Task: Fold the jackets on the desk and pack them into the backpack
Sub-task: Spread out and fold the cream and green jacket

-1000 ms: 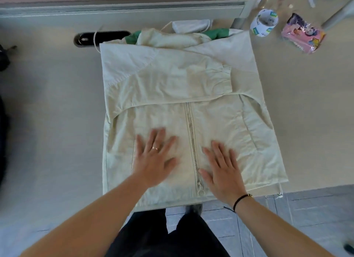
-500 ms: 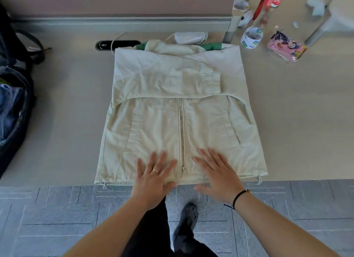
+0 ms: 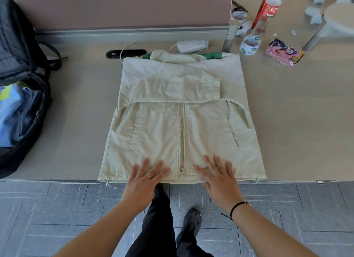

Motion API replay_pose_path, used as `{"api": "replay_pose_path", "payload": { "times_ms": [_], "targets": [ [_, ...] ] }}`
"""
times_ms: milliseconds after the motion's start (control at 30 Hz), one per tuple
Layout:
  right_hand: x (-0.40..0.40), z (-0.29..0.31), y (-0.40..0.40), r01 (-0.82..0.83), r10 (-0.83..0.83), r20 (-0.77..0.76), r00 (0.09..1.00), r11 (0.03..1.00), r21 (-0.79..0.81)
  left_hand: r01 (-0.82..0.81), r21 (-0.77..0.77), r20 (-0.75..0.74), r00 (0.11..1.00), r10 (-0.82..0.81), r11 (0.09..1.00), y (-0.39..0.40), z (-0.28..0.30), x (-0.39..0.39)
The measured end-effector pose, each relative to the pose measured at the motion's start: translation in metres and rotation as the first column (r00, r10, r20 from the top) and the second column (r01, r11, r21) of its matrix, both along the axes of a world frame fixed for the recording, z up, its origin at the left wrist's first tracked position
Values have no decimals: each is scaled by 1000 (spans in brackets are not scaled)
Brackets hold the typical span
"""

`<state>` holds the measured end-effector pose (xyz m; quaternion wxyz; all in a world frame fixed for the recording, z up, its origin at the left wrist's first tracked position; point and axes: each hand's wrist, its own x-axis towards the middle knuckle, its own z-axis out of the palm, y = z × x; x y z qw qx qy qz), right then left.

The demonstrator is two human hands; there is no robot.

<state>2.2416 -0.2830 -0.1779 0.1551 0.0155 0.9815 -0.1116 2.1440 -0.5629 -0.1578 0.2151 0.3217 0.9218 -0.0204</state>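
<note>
A pale beige zip jacket (image 3: 172, 126) lies flat on the desk (image 3: 80, 126), front up, with both sleeves folded across the chest and a green collar lining at the top. Its hem reaches the desk's near edge. My left hand (image 3: 142, 182) rests flat with spread fingers on the hem left of the zipper. Right of the zipper, my right hand (image 3: 218, 177) lies flat on the hem the same way. A dark backpack (image 3: 24, 95) stands open at the far left of the desk, with blue and yellow clothes inside.
Behind the jacket lie a white charger (image 3: 191, 46) with cable and a black cable slot (image 3: 126, 53). At the back right are a tape roll (image 3: 250, 45), a pink packet (image 3: 283, 53) and a cola bottle (image 3: 270, 7). A partition wall lines the desk's rear.
Both hands slid down the jacket from its middle to the hem. My view pulled back, bringing the backpack and the floor into sight.
</note>
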Motion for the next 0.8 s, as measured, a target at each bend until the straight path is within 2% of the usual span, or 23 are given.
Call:
{"api": "replay_pose_path", "payload": {
  "times_ms": [167, 267, 467, 600, 667, 800],
  "targets": [
    [9, 6, 1, -1, 1, -1, 1000, 1000, -10, -4, 5, 4, 1000, 4, 1000, -11, -1, 2],
    [-5, 17, 13, -16, 16, -4, 1000, 1000, 19, -88, -43, 32, 995, 90, 995, -19, 6, -5],
    [-20, 24, 21, -40, 39, 103, 994, 999, 12, -130, -56, 74, 988, 134, 990, -26, 21, -16],
    [-12, 29, 21, -47, 53, 125, 991, 997, -57, -134, -78, 147, 979, 144, 988, -21, 36, -24],
    [-13, 38, 23, -73, 86, 141, 986, 993, -94, -85, -115, 211, 972, 108, 990, -20, 52, -32],
    [-17, 61, 28, -93, 149, 296, 944, 976, -197, 24, -241, 387, 919, 73, 970, -18, 85, -45]
  ]
}}
